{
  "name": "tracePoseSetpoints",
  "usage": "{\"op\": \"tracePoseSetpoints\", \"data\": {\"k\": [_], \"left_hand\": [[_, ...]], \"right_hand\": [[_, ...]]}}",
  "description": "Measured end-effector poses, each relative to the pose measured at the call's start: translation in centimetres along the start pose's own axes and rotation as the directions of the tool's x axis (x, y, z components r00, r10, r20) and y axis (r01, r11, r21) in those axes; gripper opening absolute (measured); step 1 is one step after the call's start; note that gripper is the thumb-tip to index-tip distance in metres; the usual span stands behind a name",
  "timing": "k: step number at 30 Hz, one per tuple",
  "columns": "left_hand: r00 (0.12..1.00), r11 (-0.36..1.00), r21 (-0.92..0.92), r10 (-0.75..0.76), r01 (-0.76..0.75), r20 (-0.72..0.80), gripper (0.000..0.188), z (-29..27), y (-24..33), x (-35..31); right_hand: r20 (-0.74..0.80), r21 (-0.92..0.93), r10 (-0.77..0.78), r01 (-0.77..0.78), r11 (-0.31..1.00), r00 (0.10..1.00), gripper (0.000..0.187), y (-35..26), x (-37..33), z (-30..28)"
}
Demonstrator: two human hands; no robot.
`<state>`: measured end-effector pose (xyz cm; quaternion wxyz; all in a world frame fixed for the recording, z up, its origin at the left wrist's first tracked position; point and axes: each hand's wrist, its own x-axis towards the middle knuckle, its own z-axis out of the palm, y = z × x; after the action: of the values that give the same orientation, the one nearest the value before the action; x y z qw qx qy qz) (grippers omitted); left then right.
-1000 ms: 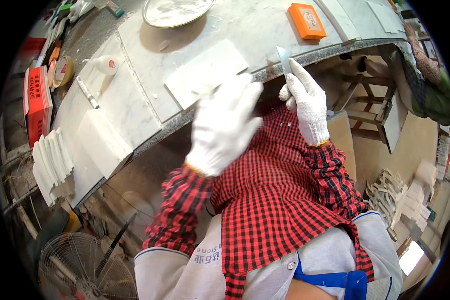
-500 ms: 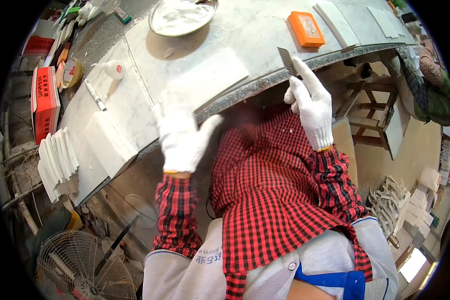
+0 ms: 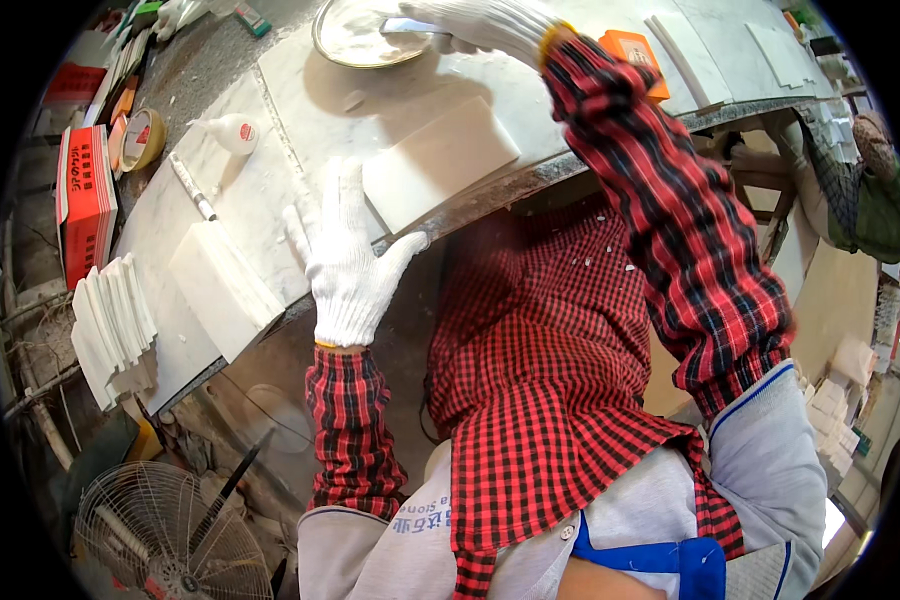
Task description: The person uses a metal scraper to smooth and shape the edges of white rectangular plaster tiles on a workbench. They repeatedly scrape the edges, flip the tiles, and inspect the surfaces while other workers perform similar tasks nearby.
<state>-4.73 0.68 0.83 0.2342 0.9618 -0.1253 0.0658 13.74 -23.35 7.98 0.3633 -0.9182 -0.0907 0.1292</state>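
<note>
Right hand (image 3: 490,24) is clamping scraper (image 3: 413,25) in its fingers, pointing left over bowl (image 3: 360,65), top centre; left hand (image 3: 350,258), fingers apart, sitting left of tile (image 3: 440,165).

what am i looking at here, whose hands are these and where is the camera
No machine here: these are a person's own gloved hands. The wide, edge-bending view comes from a camera on their head, looking down. On the table lie a white tile, a bottle, a pen and an orange box. The right hand holds a flat blade at the bowl. The left hand is empty, fingers spread, beside the tile.
</note>
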Motion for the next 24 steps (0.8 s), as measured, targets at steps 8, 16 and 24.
{"op": "tracePoseSetpoints", "data": {"k": [8, 16, 24], "left_hand": [[0.99, 0.963, -0.26, 0.033, -0.068, -0.137, 0.108, -0.1, 0.5, 0.3], [0.978, 0.906, -0.42, -0.049, -0.042, -0.204, 0.098, 0.1, 2.3, -0.7], [0.971, 0.881, -0.473, -0.115, 0.001, -0.211, 0.097, 0.0, 3.5, -1.0]], "right_hand": [[-0.404, 0.458, 0.166, 0.042, 0.888, 0.899, 0.05, 3.9, -10.6, 1.7], [-0.231, -0.085, -0.557, 0.554, 0.828, 0.797, 0.055, -1.3, -17.6, 10.0], [-0.402, -0.219, -0.415, 0.354, 0.909, 0.816, 0.056, 4.0, -16.5, 10.3]]}}
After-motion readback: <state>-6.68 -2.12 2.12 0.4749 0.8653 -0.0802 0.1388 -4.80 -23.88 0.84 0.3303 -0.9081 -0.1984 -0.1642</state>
